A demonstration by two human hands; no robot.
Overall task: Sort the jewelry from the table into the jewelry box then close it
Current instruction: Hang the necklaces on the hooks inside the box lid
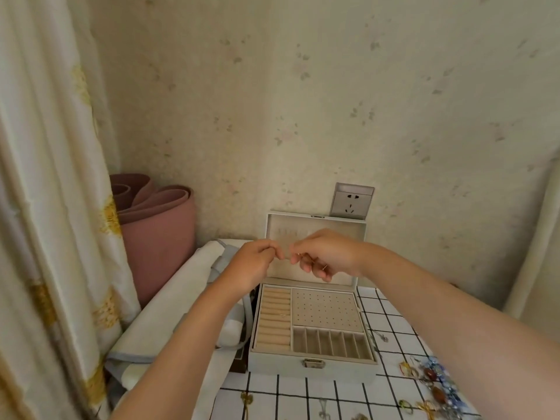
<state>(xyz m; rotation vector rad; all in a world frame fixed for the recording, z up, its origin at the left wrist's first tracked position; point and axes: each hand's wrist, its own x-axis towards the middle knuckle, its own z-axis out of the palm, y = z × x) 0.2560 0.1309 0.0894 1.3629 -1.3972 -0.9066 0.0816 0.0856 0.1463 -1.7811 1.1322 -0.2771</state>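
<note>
The pale grey jewelry box (312, 369) stands open on the checked tablecloth, its lid (351, 227) upright against the wall. Inside are beige ring rolls (274, 321) at the left, a perforated earring panel (324, 309) and small slots (331, 342). A thin ring lies on the rolls. My left hand (254, 265) and my right hand (325, 254) meet in front of the lid, above the box. Their fingertips pinch a tiny gold piece, apparently an earring (300, 255), between them. A second small gold bit shows under my right fingers.
Loose jewelry lies on the cloth at the lower right: a beaded bracelet (439, 386), gold and silver pieces (409, 369), a gold pendant (246, 400) near the front. Folded bedding (169, 301) and a rolled pink mat (157, 225) sit left. A wall socket (351, 203) is behind the box.
</note>
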